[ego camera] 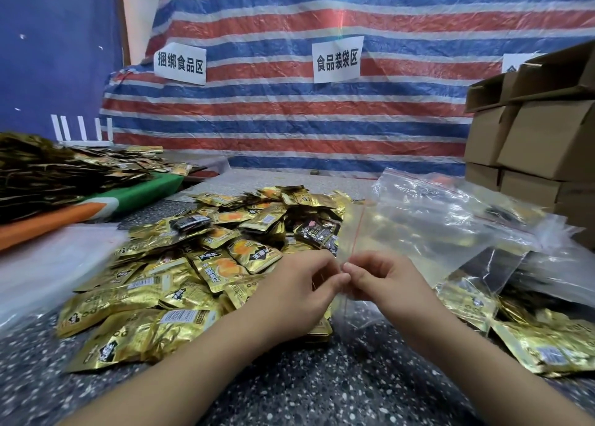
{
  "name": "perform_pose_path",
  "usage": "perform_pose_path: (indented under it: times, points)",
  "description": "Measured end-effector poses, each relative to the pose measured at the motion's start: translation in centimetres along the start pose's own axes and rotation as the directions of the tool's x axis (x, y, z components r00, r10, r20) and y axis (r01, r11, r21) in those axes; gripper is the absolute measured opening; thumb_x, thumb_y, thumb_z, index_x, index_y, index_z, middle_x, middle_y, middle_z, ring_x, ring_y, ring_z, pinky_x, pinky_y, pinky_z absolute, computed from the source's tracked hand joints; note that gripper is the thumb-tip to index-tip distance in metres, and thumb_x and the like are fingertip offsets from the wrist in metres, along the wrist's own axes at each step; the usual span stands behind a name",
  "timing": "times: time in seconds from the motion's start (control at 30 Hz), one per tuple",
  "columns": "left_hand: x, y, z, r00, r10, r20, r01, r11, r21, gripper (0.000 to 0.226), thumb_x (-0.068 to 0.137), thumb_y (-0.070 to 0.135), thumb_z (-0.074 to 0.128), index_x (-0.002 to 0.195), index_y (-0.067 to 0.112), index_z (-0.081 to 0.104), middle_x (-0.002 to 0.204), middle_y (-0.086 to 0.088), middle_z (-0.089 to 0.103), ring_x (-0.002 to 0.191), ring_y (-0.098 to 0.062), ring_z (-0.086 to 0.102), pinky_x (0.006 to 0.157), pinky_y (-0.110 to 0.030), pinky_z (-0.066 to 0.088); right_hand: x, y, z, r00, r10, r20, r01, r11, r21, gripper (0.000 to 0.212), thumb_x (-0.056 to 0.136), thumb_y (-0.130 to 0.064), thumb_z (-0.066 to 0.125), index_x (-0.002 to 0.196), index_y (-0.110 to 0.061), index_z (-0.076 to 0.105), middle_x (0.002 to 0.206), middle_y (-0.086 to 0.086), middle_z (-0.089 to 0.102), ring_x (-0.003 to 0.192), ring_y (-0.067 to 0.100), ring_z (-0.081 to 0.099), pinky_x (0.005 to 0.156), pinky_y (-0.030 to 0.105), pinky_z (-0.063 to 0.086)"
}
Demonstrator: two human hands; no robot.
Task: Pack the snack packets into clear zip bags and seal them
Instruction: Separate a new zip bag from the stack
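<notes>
On the far tarp (289,110), signs read 捆绑食品区 (180,63) and 食品装袋区 (337,60). Your left hand (299,290) and right hand (383,284) fingers pinch a clear zip bag (380,232) beside gold snack packets (199,264) heaped on the table (306,387).

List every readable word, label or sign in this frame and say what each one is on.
"捆绑食品区": left white paper sign on the striped tarp.
"食品装袋区": middle white paper sign on the same tarp.
Third sign, right: cut off by the cardboard boxes, unreadable.
Gold snack packets: print and barcodes too small and blurred.
</notes>
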State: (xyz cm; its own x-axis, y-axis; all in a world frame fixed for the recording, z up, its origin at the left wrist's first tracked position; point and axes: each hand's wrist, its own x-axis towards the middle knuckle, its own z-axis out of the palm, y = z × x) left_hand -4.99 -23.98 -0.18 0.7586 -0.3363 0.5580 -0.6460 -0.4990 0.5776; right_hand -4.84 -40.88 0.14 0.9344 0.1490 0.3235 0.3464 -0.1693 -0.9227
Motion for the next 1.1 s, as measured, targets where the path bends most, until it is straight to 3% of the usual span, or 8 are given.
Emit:
perform_pose_path:
  times: [0.2,0.33,0.5,0.6,0.7,0.77,0.87,1.1]
  points:
    - [-0.02,0.1,-0.09,1.0,0.005,-0.002,-0.005,1.0,0.02,0.014,0.093,0.025,0.066,0.084,0.014,0.063,0.073,0.006,0.06,0.064,-0.013,0.061,0.059,-0.038,0.053,-0.15,-0.28,-0.13,0.997,0.047,0.055,-0.049,0.998,0.043,0.014,0.095,-0.011,0.062,0.097,-0.01,0.075,0.085,0.004,0.076,0.076,0.008,0.069,0.065,0.018,0.051]
    - [0.01,-0.04,-0.06,1.0,-0.001,0.005,0.001,1.0,0.001,0.015,0.094,0.023,0.065,0.085,0.011,0.063,0.07,0.004,0.057,0.065,-0.02,0.062,0.06,-0.046,0.054,-0.17,-0.58,-0.07,1.0,0.001,0.027,-0.001,1.0,-0.021,0.021,0.093,-0.01,0.065,0.079,-0.02,0.077,0.073,0.002,0.074,0.068,0.006,0.066,0.061,0.018,0.05]
    - [0.03,-0.05,0.09,0.999,0.038,0.007,-0.038,0.999,0.015,0.013,0.091,0.028,0.069,0.084,0.019,0.062,0.069,0.012,0.058,0.062,-0.004,0.053,0.058,-0.026,0.047,-0.17,-0.75,-0.04,0.999,-0.038,-0.013,0.037,0.998,-0.049,0.022,0.091,-0.014,0.069,0.072,-0.02,0.076,0.07,0.006,0.073,0.065,0.008,0.064,0.059,0.02,0.05]
    - [-0.04,0.03,0.17,1.0,0.021,-0.001,-0.021,0.999,0.041,0.027,0.083,0.044,0.074,0.082,0.021,0.061,0.069,0.01,0.058,0.063,-0.006,0.055,0.057,-0.025,0.045,-0.21,-0.79,0.22,0.999,-0.047,-0.016,0.046,0.999,-0.018,0.024,0.09,-0.012,0.07,0.069,-0.022,0.077,0.07,0.008,0.072,0.066,0.014,0.065,0.064,0.03,0.054]
    - [-0.06,0.15,0.39,0.999,0.002,-0.033,0.001,0.997,0.08,0.032,0.077,0.051,0.077,0.078,0.024,0.059,0.065,0.013,0.055,0.06,-0.004,0.051,0.054,-0.023,0.041,-0.27,-0.82,0.24,0.998,-0.06,-0.01,0.06,0.998,-0.008,0.028,0.089,-0.011,0.07,0.066,-0.025,0.076,0.064,0.002,0.07,0.062,0.01,0.064,0.059,0.025,0.052]
    - [-0.06,0.21,0.56,0.999,0.014,-0.053,-0.007,0.993,0.12,0.032,0.077,0.047,0.078,0.075,0.023,0.056,0.063,0.014,0.052,0.058,-0.004,0.047,0.054,-0.022,0.036,-0.33,-0.87,0.25,0.998,-0.058,0.017,0.057,0.998,0.037,0.027,0.089,-0.01,0.069,0.066,-0.023,0.077,0.064,0.002,0.07,0.06,0.01,0.065,0.057,0.02,0.051]
    - [-0.08,0.1,0.64,0.998,0.026,-0.062,-0.016,0.989,0.15,0.024,0.083,0.032,0.074,0.074,0.019,0.055,0.065,0.012,0.052,0.06,-0.007,0.045,0.057,-0.031,0.039,-0.36,-0.81,0.36,0.997,-0.058,0.047,0.055,0.997,0.055,0.02,0.088,-0.012,0.071,0.069,-0.017,0.077,0.066,0.005,0.072,0.061,0.009,0.067,0.058,0.018,0.051]
    - [-0.04,0.21,0.47,0.999,-0.04,0.0,0.04,0.999,0.036,0.011,0.088,0.017,0.067,0.078,0.013,0.065,0.069,0.002,0.062,0.066,-0.017,0.055,0.062,-0.038,0.046,-0.14,-0.48,0.39,0.998,-0.054,-0.03,0.053,0.998,-0.033,0.019,0.084,-0.02,0.075,0.066,-0.017,0.073,0.067,0.005,0.073,0.062,0.009,0.068,0.053,0.016,0.047]
